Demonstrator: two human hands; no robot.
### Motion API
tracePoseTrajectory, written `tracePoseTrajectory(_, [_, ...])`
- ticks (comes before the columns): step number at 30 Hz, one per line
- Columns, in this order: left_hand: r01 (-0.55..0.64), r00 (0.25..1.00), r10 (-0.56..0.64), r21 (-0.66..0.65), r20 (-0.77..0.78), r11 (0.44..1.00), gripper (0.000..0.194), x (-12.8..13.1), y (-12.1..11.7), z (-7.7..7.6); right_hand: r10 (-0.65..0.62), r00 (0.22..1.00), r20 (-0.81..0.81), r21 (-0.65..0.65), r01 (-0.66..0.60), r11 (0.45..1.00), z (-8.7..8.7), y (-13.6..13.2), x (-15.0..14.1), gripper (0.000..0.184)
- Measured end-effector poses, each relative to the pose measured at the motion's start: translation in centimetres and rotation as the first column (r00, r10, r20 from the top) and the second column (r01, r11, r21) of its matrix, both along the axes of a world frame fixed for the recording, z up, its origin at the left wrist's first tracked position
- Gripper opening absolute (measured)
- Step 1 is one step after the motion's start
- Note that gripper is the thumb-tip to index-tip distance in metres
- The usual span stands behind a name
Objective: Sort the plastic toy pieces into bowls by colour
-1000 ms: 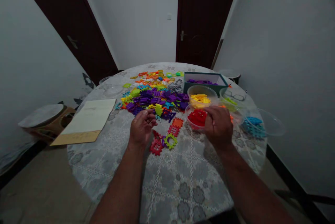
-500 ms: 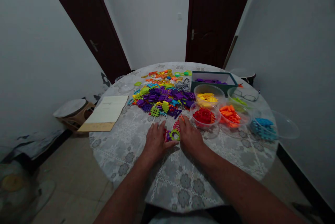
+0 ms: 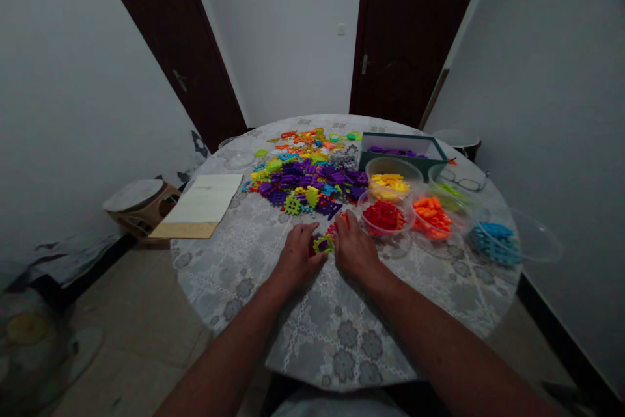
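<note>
My left hand [image 3: 299,253] is closed, thumb and fingers pinching a yellow-green toothed building piece [image 3: 323,243] with purple inside it. Close beside it, my right hand [image 3: 355,249] bends its fingers over pinkish-red building pieces [image 3: 333,229], which it largely hides. Whether these pieces are joined to the green one I cannot tell. Just beyond both hands lies a heap of mixed building pieces [image 3: 312,176], mostly purple, with green, blue and yellow among them.
Clear tubs of red pieces [image 3: 383,217], yellow pieces [image 3: 390,184], orange pieces [image 3: 431,214] and blue pieces [image 3: 495,241] stand at the right. Behind them are a dark green box [image 3: 430,144] and eyeglasses [image 3: 463,181]. An open notebook [image 3: 208,199] overhangs the table's left edge.
My left hand's fingers have curled in from a flatter spread and now close on the green piece. My right hand stays beside it. The whole view has shifted slightly.
</note>
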State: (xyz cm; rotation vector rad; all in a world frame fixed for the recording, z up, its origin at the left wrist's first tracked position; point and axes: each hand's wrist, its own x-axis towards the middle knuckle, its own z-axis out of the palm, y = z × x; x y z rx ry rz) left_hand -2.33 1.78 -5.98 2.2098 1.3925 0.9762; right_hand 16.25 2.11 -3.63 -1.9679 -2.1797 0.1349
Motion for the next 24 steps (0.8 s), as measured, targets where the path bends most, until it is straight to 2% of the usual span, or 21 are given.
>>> tracePoseTrajectory(3, [0.053, 0.998, -0.053, -0.010, 0.030, 0.999, 0.071, 0.2, 0.4, 0.4, -0.027, 1.000, 0.005, -0.020, 0.027, 0.999, 0.2, 0.3, 0.0, 0.059])
tracePoseTrajectory(7, [0.059, 0.998, -0.059, 0.013, 0.020, 0.998, 0.062, 0.4, 1.9, 0.5, -0.054, 0.998, 0.014, -0.066, 0.054, 0.996, 0.7, 1.0, -0.3, 0.057])
tracePoseTrajectory(12, [0.082, 0.994, -0.083, -0.011, -0.069, 0.997, 0.052, 0.7, 3.5, 0.4, -0.063, 0.992, -0.113, -0.056, 0.057, 0.997, 0.9, 1.2, -0.1, 0.048])
tracePoseTrajectory(19, [0.044, 0.987, -0.043, -0.001, -0.153, 0.999, 0.049, 0.8, 2.3, 0.4, -0.047, 0.955, -0.293, 0.033, 0.059, 0.998, -0.1, 0.6, 0.1, 0.059])
tracePoseTrajectory(24, [0.047, 0.987, -0.051, -0.024, -0.153, 0.999, 0.052, 0.8, 1.5, 1.0, 0.042, 0.905, -0.422, 0.058, -0.019, 0.998, -0.5, 0.5, 0.4, 0.057])
